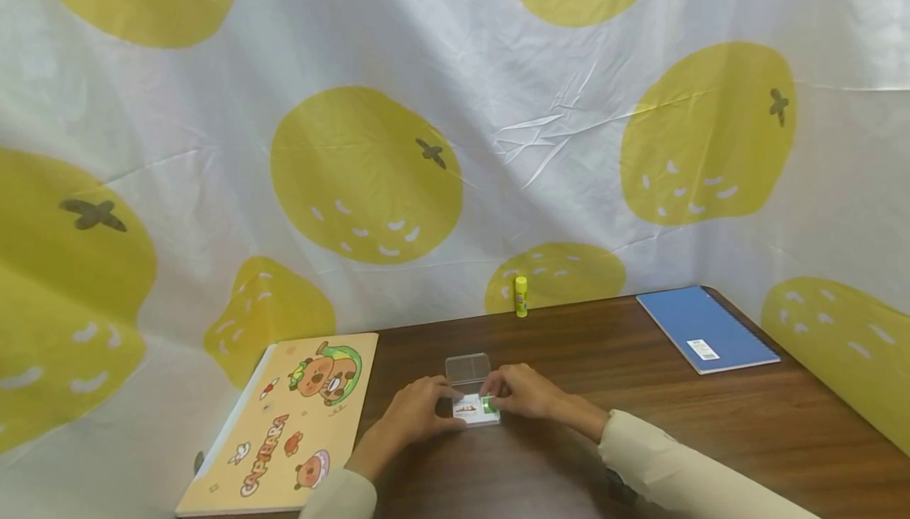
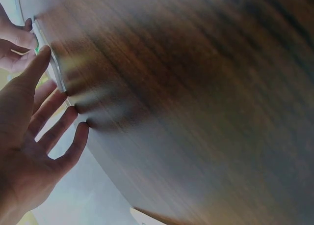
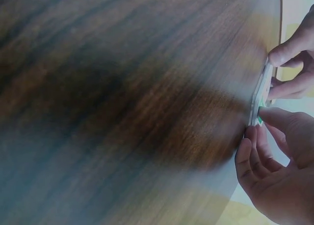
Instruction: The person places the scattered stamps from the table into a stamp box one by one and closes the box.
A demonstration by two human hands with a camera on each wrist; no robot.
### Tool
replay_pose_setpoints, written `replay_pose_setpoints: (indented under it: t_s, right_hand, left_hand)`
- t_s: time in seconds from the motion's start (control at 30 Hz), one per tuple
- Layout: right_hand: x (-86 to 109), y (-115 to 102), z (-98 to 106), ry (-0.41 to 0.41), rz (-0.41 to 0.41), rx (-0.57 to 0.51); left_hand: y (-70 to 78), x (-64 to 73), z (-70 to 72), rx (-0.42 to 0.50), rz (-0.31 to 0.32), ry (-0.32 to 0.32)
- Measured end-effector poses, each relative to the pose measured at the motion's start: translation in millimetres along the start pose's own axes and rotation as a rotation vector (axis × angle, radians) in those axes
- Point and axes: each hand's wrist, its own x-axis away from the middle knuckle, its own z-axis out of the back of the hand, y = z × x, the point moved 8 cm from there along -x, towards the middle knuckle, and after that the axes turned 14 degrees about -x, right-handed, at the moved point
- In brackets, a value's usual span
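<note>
White case [image 1: 479,418] between left hand [image 1: 421,410] — gripping its edge — and right hand [image 1: 524,392], pinching green piece [image 1: 487,405]

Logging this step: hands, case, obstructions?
Left hand holds small case at its left side. Right hand pinches green piece there. Clear lid open. Nothing seen blocking; glue stick upright, well behind.

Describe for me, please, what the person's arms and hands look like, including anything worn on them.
The left sleeve and right sleeve are long, plain and light beige, ending short of the wrists. The left hand and right hand are bare, without gloves; no rings or markings show on what is visible.
</note>
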Motion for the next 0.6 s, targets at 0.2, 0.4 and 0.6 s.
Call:
replay_pose_setpoints:
  t_s: [0.2,0.4,0.6]
  right_hand:
    - [2.9,1.1,-1.0,0.002,-0.005,-0.002]
    - [4.0,-0.4,-1.6,-0.007,0.000,-0.003]
    - [3.4,-2.9,-0.7,-0.009,0.023,0.014]
  left_hand:
    - [1.2,1.0,-0.3,0.000,-0.005,0.004]
    - [2.1,1.3,1.7,0.008,-0.003,0.003]
    - [1.9,0.9,4.5,0.016,-0.002,-0.003]
